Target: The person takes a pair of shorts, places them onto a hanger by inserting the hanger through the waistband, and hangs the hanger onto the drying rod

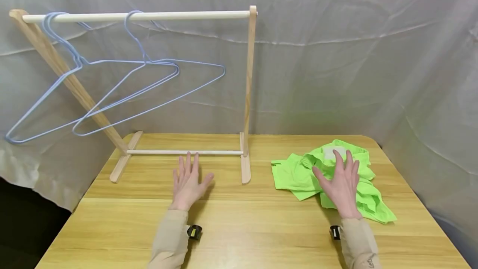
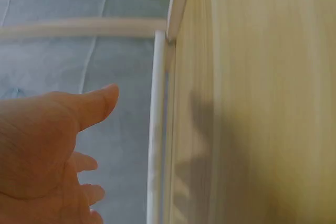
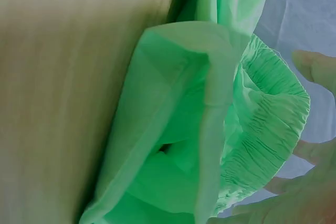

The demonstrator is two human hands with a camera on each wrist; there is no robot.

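Bright green shorts (image 1: 298, 173) with a gathered elastic waistband (image 3: 273, 124) lie crumpled on the right of the table; a white patch (image 1: 333, 152) shows on them. My right hand (image 1: 343, 186) is over the shorts with its fingers spread and grips nothing. Toward the table's middle, my left hand (image 1: 188, 188) has straight, parted fingers and holds nothing. Its fingertips appear near the low white bar (image 1: 157, 152) of a wooden rack (image 1: 247, 94); in the left wrist view the thumb stands apart from that bar (image 2: 156, 129).
Light blue wire hangers (image 1: 149, 113) hang from the rack's top rod (image 1: 194, 15), toward its left end. Grey cloth (image 1: 336, 74) forms the backdrop behind the wooden table (image 1: 261, 227). A dark area lies beyond the table's left edge.
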